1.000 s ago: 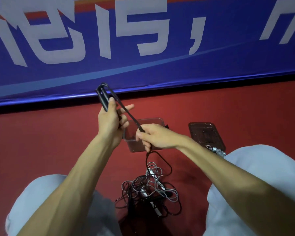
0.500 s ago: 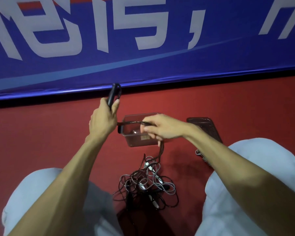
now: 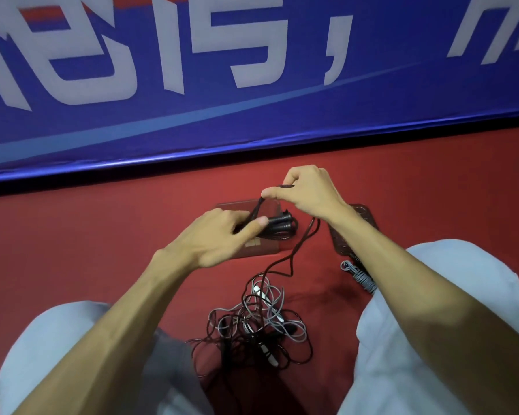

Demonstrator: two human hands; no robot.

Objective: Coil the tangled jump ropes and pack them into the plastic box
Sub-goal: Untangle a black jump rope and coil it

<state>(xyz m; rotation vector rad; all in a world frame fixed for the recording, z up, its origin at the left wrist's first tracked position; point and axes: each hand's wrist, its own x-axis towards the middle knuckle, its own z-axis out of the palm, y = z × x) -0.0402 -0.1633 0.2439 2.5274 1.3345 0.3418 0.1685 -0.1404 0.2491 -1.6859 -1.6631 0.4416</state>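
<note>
A blue banner [image 3: 252, 121] with white lettering stands along the far edge of the red floor [image 3: 102, 235]. Pale trousers [image 3: 417, 339] frame the near edge, knees apart. Between the knees, on the floor, lies a tangle [image 3: 258, 324] of black and grey ropes. Beyond it, towards the banner, sits the clear plastic box [image 3: 267, 250]. Its lid [image 3: 340, 245] lies flat just to the right, partly under the right forearm. A coiled grey rope [image 3: 360, 277] lies beside the right knee. Over the box, the left hand [image 3: 222, 235] grips two black handles [image 3: 279, 223] side by side. Higher up, the right hand [image 3: 309, 193] pinches the black cord [image 3: 300, 247], which drops to the tangle.
</note>
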